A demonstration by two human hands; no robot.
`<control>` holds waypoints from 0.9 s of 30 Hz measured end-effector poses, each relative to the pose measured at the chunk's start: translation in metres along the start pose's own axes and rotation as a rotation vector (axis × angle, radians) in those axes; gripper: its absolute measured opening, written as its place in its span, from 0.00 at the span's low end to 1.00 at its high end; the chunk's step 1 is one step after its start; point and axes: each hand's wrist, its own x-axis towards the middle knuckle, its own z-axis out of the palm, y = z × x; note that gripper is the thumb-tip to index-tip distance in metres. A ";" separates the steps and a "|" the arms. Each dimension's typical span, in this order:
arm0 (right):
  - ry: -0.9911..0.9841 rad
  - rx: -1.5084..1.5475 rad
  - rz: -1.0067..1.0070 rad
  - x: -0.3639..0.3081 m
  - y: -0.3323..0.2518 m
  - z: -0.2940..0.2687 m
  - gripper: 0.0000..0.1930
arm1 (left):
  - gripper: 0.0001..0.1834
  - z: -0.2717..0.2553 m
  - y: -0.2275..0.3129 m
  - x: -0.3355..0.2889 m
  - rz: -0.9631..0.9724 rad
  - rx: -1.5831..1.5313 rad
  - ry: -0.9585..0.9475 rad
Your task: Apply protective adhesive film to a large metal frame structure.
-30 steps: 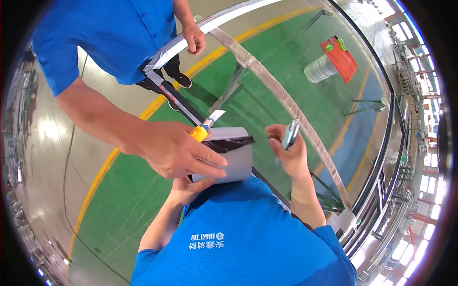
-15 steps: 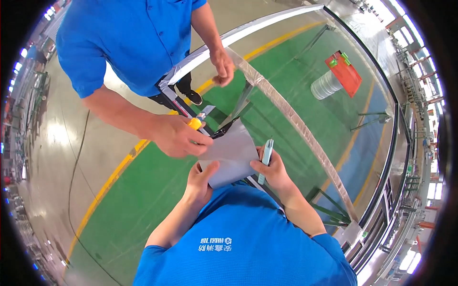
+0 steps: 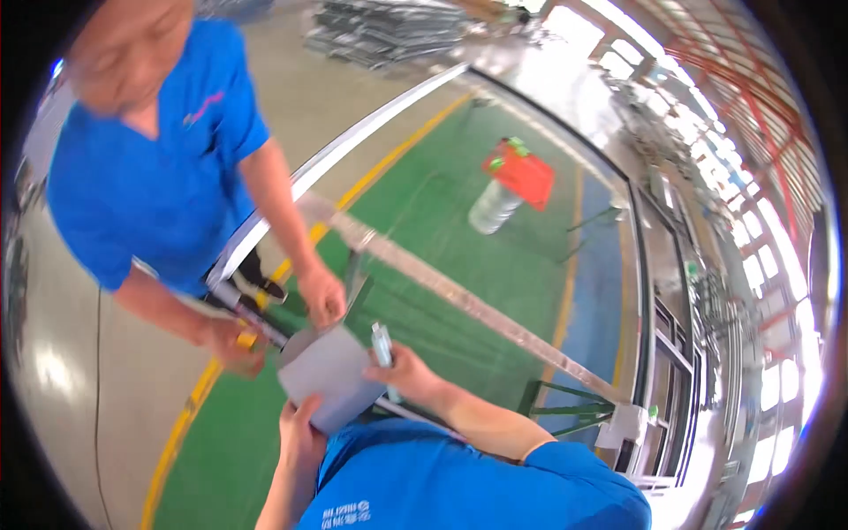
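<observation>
A bent grey sheet [image 3: 327,375] is held in front of my body. My left hand [image 3: 300,433] grips its near left edge, thumb on top. My right hand [image 3: 406,375] is closed around a slim light-blue utility knife [image 3: 382,344], its fingers also at the sheet's right edge. At the sheet's far edge is a co-worker's hand [image 3: 323,299], fingers bent down to it; whether it grips the edge is blurred. The co-worker's other hand [image 3: 231,347], left of the sheet, holds a small yellow tool [image 3: 247,338], smeared by motion.
A large dark-edged frame [image 3: 565,119] with a film-wrapped crossbar [image 3: 459,296] spans the area ahead and right. Green stands [image 3: 565,408] support it. Beyond the crossbar, a red board [image 3: 521,175] rests on a pale cylinder [image 3: 495,208]. The co-worker [image 3: 150,177] stands at left.
My view has swung up and right, so everything sits lower and further left. The co-worker's one hand has come to the sheet's far edge; the hand with the yellow tool has drawn away left.
</observation>
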 end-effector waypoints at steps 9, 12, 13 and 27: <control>-0.005 0.006 0.010 0.003 -0.003 0.003 0.20 | 0.25 -0.006 0.003 0.007 -0.026 0.034 0.006; 0.003 0.083 -0.012 0.002 -0.006 0.007 0.19 | 0.25 -0.013 0.001 0.011 -0.051 0.016 0.005; 0.008 0.119 -0.020 0.002 -0.007 0.008 0.19 | 0.25 -0.015 -0.001 0.013 0.010 0.020 -0.049; 0.085 0.165 0.018 0.006 -0.009 0.019 0.14 | 0.23 -0.029 -0.007 0.021 -0.118 -0.037 0.074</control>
